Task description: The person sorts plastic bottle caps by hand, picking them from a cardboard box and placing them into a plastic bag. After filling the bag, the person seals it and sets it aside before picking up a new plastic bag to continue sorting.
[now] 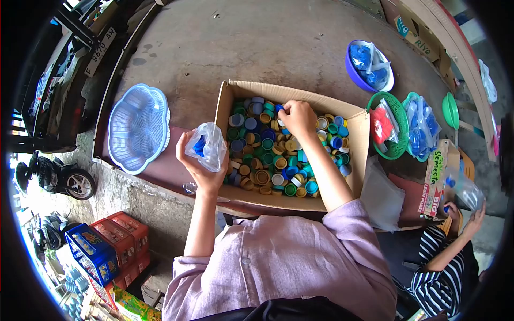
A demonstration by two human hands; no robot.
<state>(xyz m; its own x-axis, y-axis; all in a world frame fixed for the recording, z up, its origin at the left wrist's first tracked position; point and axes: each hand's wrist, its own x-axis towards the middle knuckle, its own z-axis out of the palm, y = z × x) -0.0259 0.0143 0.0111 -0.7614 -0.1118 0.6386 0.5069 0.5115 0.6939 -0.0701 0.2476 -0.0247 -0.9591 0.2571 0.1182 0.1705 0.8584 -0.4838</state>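
Observation:
My left hand (199, 163) is wrapped round a clear plastic bag (214, 143), held just left of the cardboard box (292, 90). A few dark blue bottle caps (200, 145) sit inside this bag. Over the far part of the box, my right hand (300, 117) pinches a blue bottle cap (279, 108) between its fingertips. Loose bottle caps (262, 176) in green, yellow, blue and white fill the box below it.
A light blue plastic basket (139, 128) lies to the left. On the right are a purple bowl (350, 69), a green basket (399, 152) with bags, and a plastic sheet (383, 195). Another person (441, 262) at lower right handles a clear bottle (471, 195).

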